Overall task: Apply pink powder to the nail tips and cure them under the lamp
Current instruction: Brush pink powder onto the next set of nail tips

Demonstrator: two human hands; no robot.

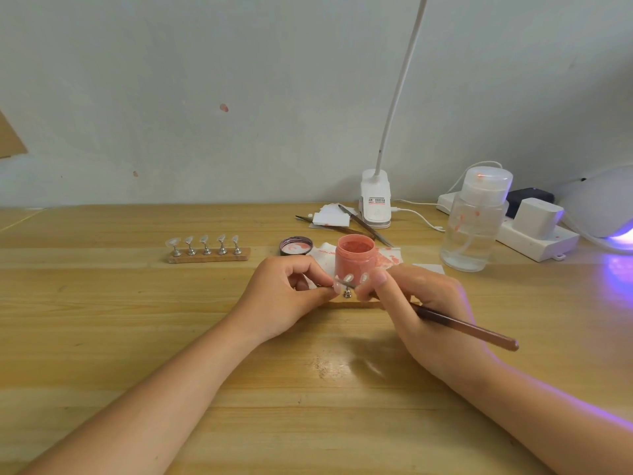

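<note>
Powder application, mid-table, in front of the open pink powder jar (354,257).
Right hand (424,303) grips brush (469,329); left hand (291,296) pinches nail tip stand (347,292). Next: steady dabbing.

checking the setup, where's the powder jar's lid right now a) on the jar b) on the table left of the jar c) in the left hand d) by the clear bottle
b, the lid lies on the table just left of the open jar, which shows pink powder inside.
</note>
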